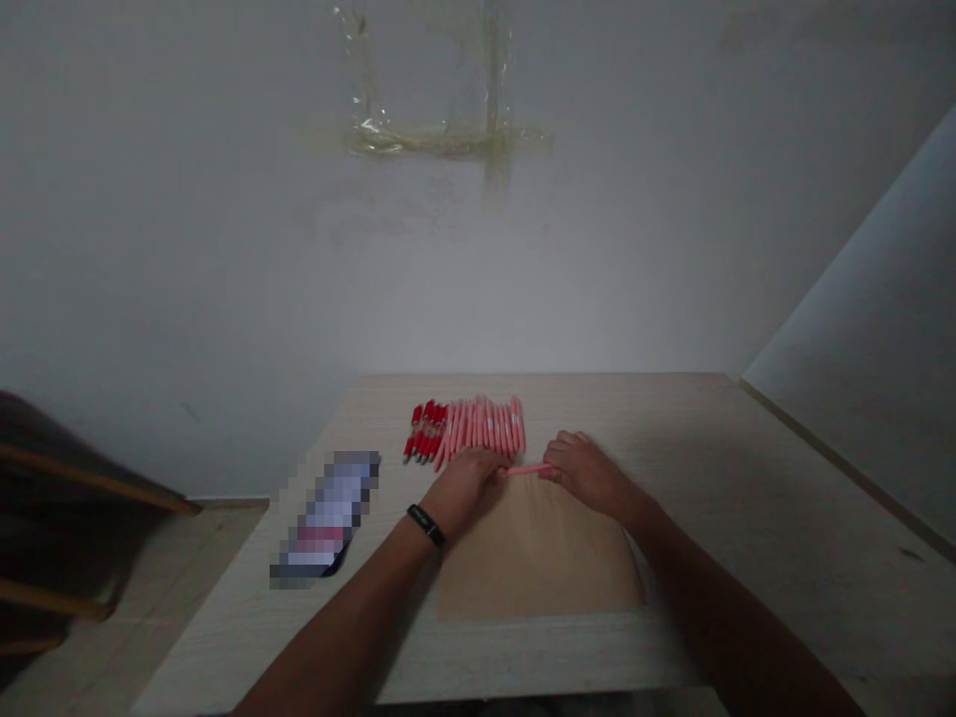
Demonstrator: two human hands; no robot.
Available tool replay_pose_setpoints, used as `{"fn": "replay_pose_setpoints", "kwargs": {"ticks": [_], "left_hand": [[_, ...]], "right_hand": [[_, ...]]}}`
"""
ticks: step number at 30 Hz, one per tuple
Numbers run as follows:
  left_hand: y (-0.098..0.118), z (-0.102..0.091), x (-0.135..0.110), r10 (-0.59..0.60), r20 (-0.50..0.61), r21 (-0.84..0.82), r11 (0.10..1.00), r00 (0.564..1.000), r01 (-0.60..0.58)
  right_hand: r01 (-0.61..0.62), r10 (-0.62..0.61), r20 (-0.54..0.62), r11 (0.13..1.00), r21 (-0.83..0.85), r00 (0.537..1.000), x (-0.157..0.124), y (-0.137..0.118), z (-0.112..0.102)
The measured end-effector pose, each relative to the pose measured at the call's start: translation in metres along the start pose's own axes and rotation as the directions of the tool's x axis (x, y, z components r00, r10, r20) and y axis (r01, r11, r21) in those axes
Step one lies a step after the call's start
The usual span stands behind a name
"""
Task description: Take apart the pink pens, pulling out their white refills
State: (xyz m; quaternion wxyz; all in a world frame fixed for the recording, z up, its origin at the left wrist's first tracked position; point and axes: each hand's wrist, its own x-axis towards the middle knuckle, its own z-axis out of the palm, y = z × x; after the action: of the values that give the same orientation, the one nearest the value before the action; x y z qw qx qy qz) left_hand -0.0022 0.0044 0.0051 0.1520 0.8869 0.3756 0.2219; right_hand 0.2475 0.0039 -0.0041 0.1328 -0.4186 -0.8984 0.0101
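Note:
A pink pen (526, 469) lies crosswise between my two hands, above the far edge of a brown paper sheet (538, 558). My left hand (472, 478) is closed on its left end, with a black band (425, 525) around the wrist. My right hand (587, 470) grips the other end, fingers curled. Just beyond my left hand, several pink pens (484, 423) lie side by side in a row. Left of them are several red pens (425, 433) with clear middles and silvery tips.
A phone (333, 513) with a blurred-out screen lies on the left of the pale wooden table (642, 408). The table's back edge meets a grey wall (597, 249) bearing old tape (433, 144). Dark furniture with wooden legs (60, 597) stands at the lower left.

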Motion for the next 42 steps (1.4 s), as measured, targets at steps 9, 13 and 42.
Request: {"fn": "replay_pose_setpoints", "kwargs": {"ticks": [9,13,42], "left_hand": [[0.0043,-0.0039,-0.0004,-0.020,-0.044,0.009,1.000,0.999,0.020],[0.0066,-0.0058,-0.0012,-0.012,-0.045,0.030,0.999,0.999,0.013],[0.0081,-0.0052,-0.0033,-0.009,-0.064,0.080,0.997,0.998,0.014]], "right_hand": [[0.038,-0.032,-0.036,0.988,0.150,0.999,-0.0021,-0.0007,-0.0019],[0.091,-0.085,-0.035,0.972,0.217,0.996,-0.0027,-0.0008,-0.0041],[0.054,-0.039,-0.068,0.971,0.234,0.997,-0.0041,-0.0054,-0.0084]]}}
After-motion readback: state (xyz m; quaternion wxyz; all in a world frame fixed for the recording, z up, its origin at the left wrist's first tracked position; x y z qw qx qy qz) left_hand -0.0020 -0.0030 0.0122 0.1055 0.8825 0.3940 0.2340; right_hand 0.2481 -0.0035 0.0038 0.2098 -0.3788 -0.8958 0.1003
